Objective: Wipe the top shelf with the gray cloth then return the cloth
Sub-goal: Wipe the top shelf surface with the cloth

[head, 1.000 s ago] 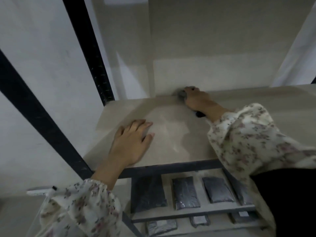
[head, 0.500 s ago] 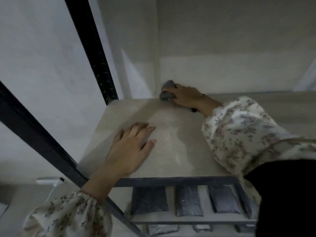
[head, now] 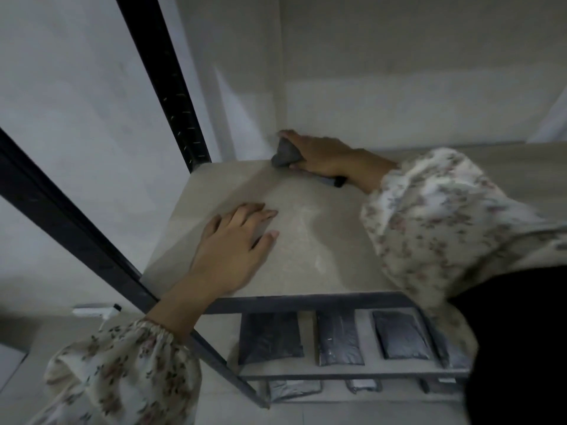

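The top shelf (head: pixel 322 250) is a pale beige board in a black metal frame. My right hand (head: pixel 322 156) grips the bunched gray cloth (head: pixel 285 154) and presses it on the board's far edge, close to the wall corner; a dark end of the cloth shows under the wrist. My left hand (head: pixel 236 246) lies flat on the near left part of the shelf, fingers spread, holding nothing. Both arms wear floral sleeves.
Black frame posts (head: pixel 165 87) rise at the shelf's back left and cross diagonally at the left. Below the front rail, lower shelves carry several dark flat packets (head: pixel 270 338). White walls close in behind and left. A small white object (head: pixel 95 311) sits low on the left.
My right hand has slid the cloth leftward along the back edge toward the wall corner. My left hand has stayed flat in the same place on the shelf.
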Motion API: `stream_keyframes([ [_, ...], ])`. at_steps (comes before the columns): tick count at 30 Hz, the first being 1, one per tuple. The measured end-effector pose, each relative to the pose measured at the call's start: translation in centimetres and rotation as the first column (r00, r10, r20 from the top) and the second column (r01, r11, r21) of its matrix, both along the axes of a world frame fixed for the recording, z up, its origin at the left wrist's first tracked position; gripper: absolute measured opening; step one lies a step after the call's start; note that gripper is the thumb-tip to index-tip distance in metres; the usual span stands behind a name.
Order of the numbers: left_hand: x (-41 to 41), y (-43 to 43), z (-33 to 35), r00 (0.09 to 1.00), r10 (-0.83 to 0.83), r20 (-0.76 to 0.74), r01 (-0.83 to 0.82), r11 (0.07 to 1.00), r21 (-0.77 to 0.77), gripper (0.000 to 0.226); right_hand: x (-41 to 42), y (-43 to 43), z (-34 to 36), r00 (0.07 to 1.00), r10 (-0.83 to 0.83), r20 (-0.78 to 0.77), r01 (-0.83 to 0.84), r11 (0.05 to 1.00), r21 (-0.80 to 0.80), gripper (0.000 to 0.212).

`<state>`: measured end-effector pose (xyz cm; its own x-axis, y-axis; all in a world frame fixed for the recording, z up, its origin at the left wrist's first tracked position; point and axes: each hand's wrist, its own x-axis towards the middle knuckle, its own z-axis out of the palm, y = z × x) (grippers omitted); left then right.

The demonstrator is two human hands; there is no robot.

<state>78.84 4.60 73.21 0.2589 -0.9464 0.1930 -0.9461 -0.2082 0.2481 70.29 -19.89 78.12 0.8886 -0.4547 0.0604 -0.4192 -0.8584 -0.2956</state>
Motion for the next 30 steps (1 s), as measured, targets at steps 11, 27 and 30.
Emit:
stream_keyframes([
  [11, 0.6, 1.2, -0.3, 0.998, 0.047, -0.048, -0.052, 0.993, -0.109, 0.041, -6.2, 6.7, -1.7, 0.905, 0.422, 0.043, -0.424, 0.905, 0.034, 0.050],
  [27, 1.7, 3.0, -0.4, 1.000, -0.005, -0.015, 0.006, 1.000, 0.023, 0.044, -6.3, 8.9, -2.4, 0.962, 0.268, 0.054, -0.258, 0.955, -0.147, 0.053],
  [30, 2.2, 3.8, -0.4, 0.999, -0.040, 0.009, 0.039, 0.994, 0.106, 0.062, -8.9, 11.5, -2.4, 0.928, 0.373, 0.014, -0.366, 0.916, -0.164, 0.055],
])
